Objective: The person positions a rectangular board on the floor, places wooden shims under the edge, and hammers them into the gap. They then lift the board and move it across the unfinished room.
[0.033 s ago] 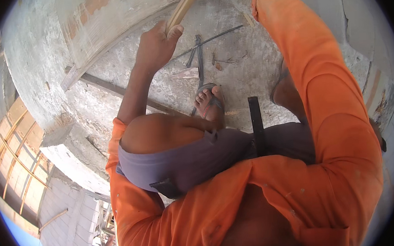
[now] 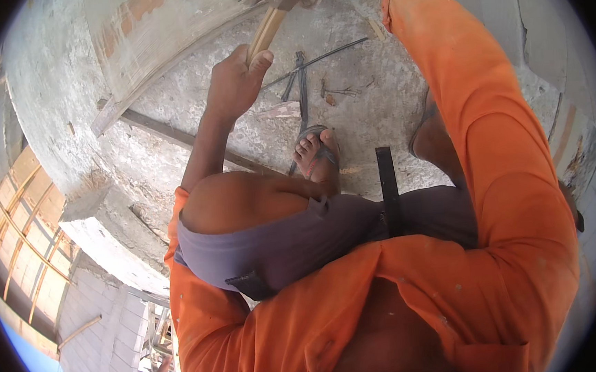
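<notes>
My left hand (image 2: pixel 237 85) is closed around the wooden handle of a claw hammer (image 2: pixel 270 29). Its dark metal head shows near the top edge, close to a wooden board (image 2: pixel 159 75) that runs along the base of a grey, patchy panel (image 2: pixel 179 21). My right arm, in an orange sleeve (image 2: pixel 475 97), stretches up to the top edge. Only the wrist shows there; the right hand itself lies outside the picture, so whatever it holds or touches is hidden.
Dark strips (image 2: pixel 302 92) lie crossed on the rough concrete floor (image 2: pixel 369 112), with twigs (image 2: pixel 340 92) and wood scraps beside them. My sandalled foot (image 2: pixel 316 150) rests among them. A narrow plank (image 2: pixel 163 132) lies left of it. At far left are a concrete ledge (image 2: pixel 110 216) and bamboo poles (image 2: pixel 28 236).
The hammer has drawn back slightly toward me with my left hand, so more of its head shows. My right arm looks almost unmoved.
</notes>
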`<action>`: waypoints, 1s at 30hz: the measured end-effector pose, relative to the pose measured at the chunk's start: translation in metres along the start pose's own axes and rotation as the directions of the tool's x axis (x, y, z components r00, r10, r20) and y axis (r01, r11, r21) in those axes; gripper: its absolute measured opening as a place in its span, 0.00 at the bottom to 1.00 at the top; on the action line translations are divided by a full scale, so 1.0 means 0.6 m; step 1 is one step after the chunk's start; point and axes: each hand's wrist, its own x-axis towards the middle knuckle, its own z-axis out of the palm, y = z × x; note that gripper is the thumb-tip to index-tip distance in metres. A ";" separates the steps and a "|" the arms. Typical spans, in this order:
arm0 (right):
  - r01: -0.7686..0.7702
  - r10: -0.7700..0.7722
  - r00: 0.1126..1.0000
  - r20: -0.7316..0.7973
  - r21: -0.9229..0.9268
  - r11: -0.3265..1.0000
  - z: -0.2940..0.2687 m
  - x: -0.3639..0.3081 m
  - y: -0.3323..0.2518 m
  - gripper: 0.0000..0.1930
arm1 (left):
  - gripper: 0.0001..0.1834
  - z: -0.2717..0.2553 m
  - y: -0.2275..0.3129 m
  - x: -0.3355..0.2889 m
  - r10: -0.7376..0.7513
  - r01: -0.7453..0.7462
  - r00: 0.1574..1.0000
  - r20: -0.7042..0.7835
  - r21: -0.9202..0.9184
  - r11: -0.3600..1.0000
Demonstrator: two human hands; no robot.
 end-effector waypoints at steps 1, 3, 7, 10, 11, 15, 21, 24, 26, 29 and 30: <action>-0.168 0.183 0.982 -0.043 0.227 0.959 -0.028 -0.024 -0.018 0.14 | 0.24 0.014 -0.022 -0.023 -0.122 0.130 0.991 0.055 -0.167 0.977; -0.114 0.217 0.870 -0.442 0.248 0.962 -0.075 -0.073 -0.001 0.17 | 0.23 0.054 -0.051 -0.075 -0.277 0.314 0.949 0.150 -0.413 0.855; 0.243 -0.245 0.968 -0.044 -0.051 0.969 -0.135 -0.250 -0.080 0.24 | 0.19 0.111 -0.171 -0.177 -0.556 0.508 0.820 0.135 -0.618 0.600; 0.553 -0.583 0.808 -0.081 -0.236 0.799 -0.124 -0.338 -0.088 0.20 | 0.17 0.175 -0.235 -0.199 -0.648 0.468 0.762 -0.015 -0.678 0.566; 0.527 -0.563 0.822 -0.084 -0.263 0.809 -0.119 -0.352 -0.083 0.20 | 0.17 0.203 -0.246 -0.195 -0.675 0.445 0.733 -0.079 -0.696 0.564; 0.463 -0.498 0.867 0.019 -0.396 0.793 -0.098 -0.396 -0.098 0.20 | 0.17 0.234 -0.243 -0.180 -0.712 0.455 0.701 -0.042 -0.743 0.491; 0.459 -0.457 0.885 0.090 -0.336 0.822 -0.083 -0.444 -0.134 0.16 | 0.16 0.211 -0.243 -0.182 -0.698 0.522 0.709 0.102 -0.741 0.422; 0.312 -0.251 0.931 0.265 -0.222 0.924 -0.041 -0.498 -0.135 0.14 | 0.16 0.203 -0.247 -0.195 -0.696 0.545 0.705 0.137 -0.733 0.407; 0.248 -0.174 0.939 0.296 -0.235 0.940 -0.027 -0.514 -0.136 0.14 | 0.16 0.201 -0.248 -0.193 -0.695 0.546 0.705 0.143 -0.734 0.404; 0.214 -0.144 0.939 0.312 -0.203 0.956 -0.017 -0.520 -0.138 0.14 | 0.16 0.200 -0.248 -0.189 -0.692 0.558 0.705 0.159 -0.726 0.401; 0.217 -0.153 0.939 0.308 -0.186 0.958 -0.014 -0.517 -0.138 0.13 | 0.16 0.201 -0.248 -0.186 -0.692 0.560 0.704 0.162 -0.726 0.400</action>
